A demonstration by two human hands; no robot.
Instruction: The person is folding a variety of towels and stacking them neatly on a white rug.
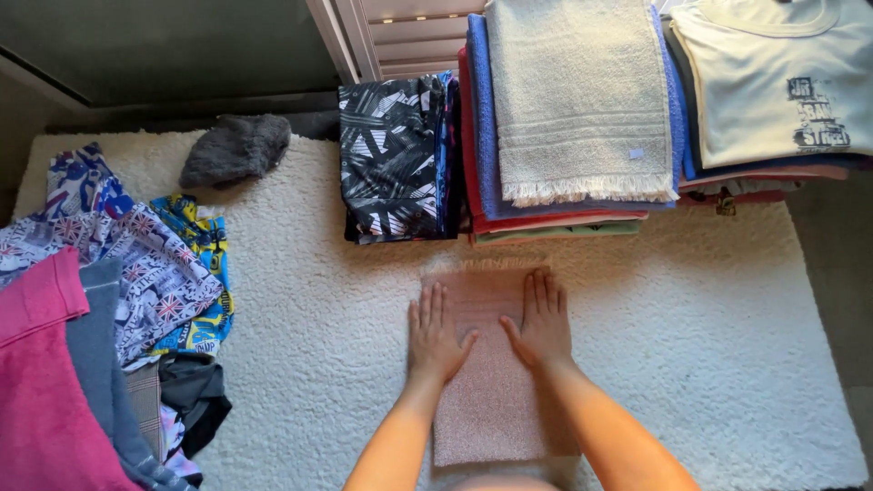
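Note:
A pale pink towel point(488, 400) lies flat on the white shaggy rug point(309, 300), folded into a long strip pointing away from me. My left hand point(435, 335) rests palm down on its left side, fingers spread. My right hand point(543, 320) presses flat on its right side, fingers together and pointing forward. Neither hand grips anything. Just beyond the towel's far fringe stands a stack of folded towels point(573, 109), topped by a beige one.
A black-and-white patterned folded garment point(396, 159) sits left of the stack. Folded shirts point(773, 82) are at the far right. A heap of unfolded clothes point(100, 309) lies at the left, and a grey fuzzy item point(236, 147) behind it.

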